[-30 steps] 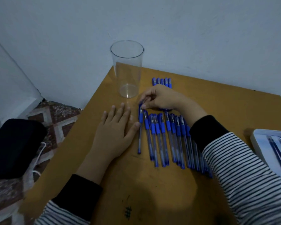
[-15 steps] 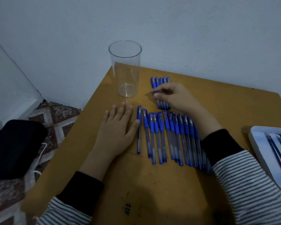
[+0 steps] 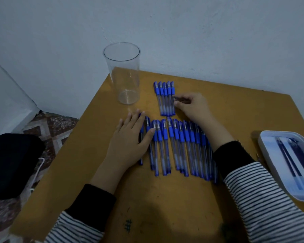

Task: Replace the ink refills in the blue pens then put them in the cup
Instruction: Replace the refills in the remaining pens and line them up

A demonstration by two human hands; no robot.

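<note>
An empty clear plastic cup (image 3: 125, 76) stands upright at the table's far left corner. Just right of it lies a small group of several blue pens (image 3: 164, 99), side by side. My right hand (image 3: 191, 106) is beside this group, its index fingertip and thumb tip touching the rightmost pen; I cannot tell whether they pinch it. Nearer to me lies a long row of several blue pens (image 3: 181, 146). My left hand (image 3: 130, 139) rests flat on the table with straight fingers, and its thumb side lies over the leftmost pens of that row.
A white tray (image 3: 263, 142) holding dark ink refills sits at the table's right edge. The wooden table (image 3: 165, 207) has a wall close behind it. A black bag (image 3: 12, 163) with a white cable lies on the patterned floor to the left.
My right hand let go of the leftmost pen in the near row and moved back to the right side of the far group. My left hand slid right onto the near row's leftmost pens.
</note>
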